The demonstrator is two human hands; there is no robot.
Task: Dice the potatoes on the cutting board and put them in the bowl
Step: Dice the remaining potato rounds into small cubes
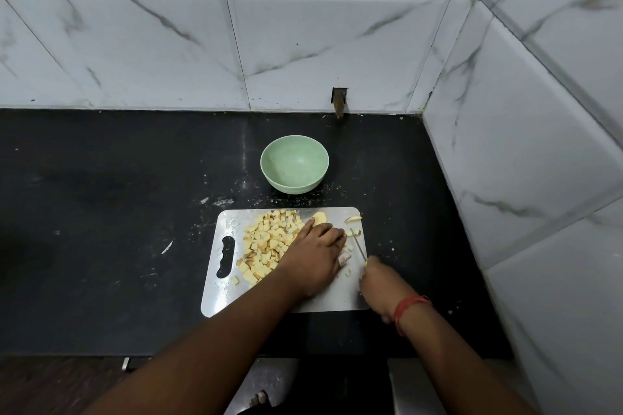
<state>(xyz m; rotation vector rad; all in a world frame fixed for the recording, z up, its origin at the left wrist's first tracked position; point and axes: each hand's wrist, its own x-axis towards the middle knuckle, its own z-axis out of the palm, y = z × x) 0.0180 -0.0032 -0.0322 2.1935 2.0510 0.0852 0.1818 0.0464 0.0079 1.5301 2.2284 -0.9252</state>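
The bowl (294, 163) beyond the board (269, 293) holds nothing. Left hand (315, 254) presses potato (319, 218); right hand (379, 285) grips the knife (359, 243) beside the dice (266, 242).

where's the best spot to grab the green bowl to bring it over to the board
Take the green bowl by its rim on the near side, thumb inside and fingers under the outer wall. It stands upright and empty behind the cutting board, with bare counter around it, so a reach over the diced potato looks clear.
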